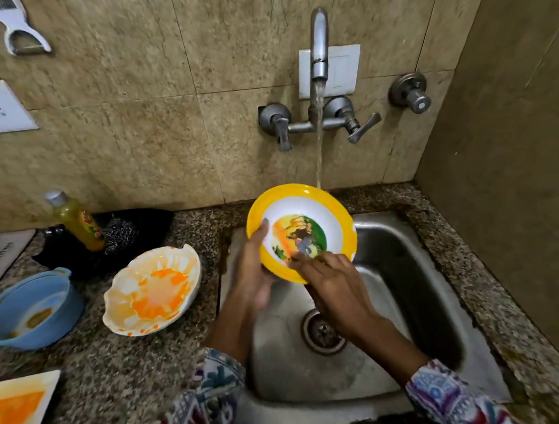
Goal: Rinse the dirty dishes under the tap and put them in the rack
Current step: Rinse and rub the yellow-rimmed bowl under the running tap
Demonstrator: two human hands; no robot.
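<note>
A yellow-rimmed bowl (324,211) with a cartoon picture inside is tilted up over the steel sink (411,254). My left hand (254,269) grips its left rim, thumb on the inside. My right hand (329,285) lies across its lower inside, fingers flat on the picture. Water runs from the tap (319,45) and falls just behind the bowl's top rim. On the counter to the left wait a white scalloped bowl (152,289) smeared orange, a blue bowl (29,310) with residue, and a white square plate (10,401) stained orange.
A yellow soap bottle (75,220) and a steel scrubber (121,234) stand at the back of the granite counter (127,383). Two tap levers (283,136) and a wall valve (410,93) sit on the tiled wall. A grater (10,17) hangs upper left. No rack is visible.
</note>
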